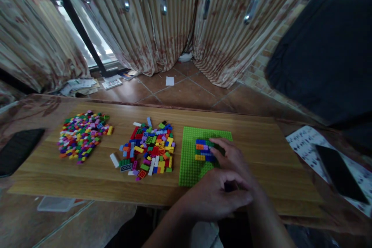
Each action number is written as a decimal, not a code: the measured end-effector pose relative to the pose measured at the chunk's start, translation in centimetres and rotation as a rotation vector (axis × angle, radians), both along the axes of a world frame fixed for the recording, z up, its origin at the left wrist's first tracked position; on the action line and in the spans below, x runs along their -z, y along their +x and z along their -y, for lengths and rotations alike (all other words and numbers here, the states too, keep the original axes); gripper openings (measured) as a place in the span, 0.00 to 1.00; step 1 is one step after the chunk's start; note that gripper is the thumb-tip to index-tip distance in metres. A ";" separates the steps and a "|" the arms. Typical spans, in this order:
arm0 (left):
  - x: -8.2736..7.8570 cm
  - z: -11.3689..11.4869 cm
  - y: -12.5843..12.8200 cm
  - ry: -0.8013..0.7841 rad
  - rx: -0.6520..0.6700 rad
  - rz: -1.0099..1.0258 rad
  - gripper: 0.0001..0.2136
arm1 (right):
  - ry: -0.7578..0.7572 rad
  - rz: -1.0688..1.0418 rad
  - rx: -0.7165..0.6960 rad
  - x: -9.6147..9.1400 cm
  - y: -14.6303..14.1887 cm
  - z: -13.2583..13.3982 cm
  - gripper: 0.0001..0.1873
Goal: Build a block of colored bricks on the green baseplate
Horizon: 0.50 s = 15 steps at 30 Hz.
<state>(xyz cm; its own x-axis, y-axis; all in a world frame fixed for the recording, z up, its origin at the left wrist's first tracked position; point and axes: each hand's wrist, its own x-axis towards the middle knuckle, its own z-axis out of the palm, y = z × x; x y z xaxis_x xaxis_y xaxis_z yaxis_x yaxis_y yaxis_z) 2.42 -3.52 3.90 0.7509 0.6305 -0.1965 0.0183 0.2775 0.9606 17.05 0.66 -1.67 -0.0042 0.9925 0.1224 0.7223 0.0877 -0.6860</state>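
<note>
A green studded baseplate (190, 159) lies on the wooden board (255, 151), with a small cluster of built bricks (203, 150) in blue, orange, yellow and purple on it. My right hand (232, 159) rests over the plate's right side, fingers curled down onto the built bricks. My left hand (216, 195) sits at the plate's near right corner, fingers curled in a loose fist; what it holds, if anything, is hidden. A pile of larger mixed bricks (148, 149) lies left of the plate, and a pile of small bricks (83, 135) farther left.
A black phone (338, 172) lies on printed paper (305, 143) at the right. A dark flat object (17, 149) sits at the left edge. Beyond the board are a tiled floor, curtains (162, 19), scattered papers (87, 84) and a dark cloth (325, 54).
</note>
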 end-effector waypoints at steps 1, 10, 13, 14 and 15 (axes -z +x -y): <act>0.0 0.0 0.0 0.000 -0.002 0.002 0.13 | 0.014 -0.011 0.015 0.0 0.0 0.0 0.17; -0.3 0.2 -0.1 -0.039 -0.007 -0.008 0.13 | 0.009 -0.103 0.207 0.4 -0.3 -0.8 0.16; -0.3 0.2 -0.2 -0.044 -0.006 -0.019 0.13 | -0.004 -0.118 0.219 0.6 -0.2 -1.0 0.16; -0.2 0.2 -0.2 -0.044 -0.007 -0.023 0.14 | -0.003 -0.119 0.220 0.6 -0.2 -1.0 0.15; -0.2 0.2 -0.3 -0.045 -0.007 -0.026 0.14 | -0.003 -0.117 0.222 0.7 -0.1 -1.0 0.15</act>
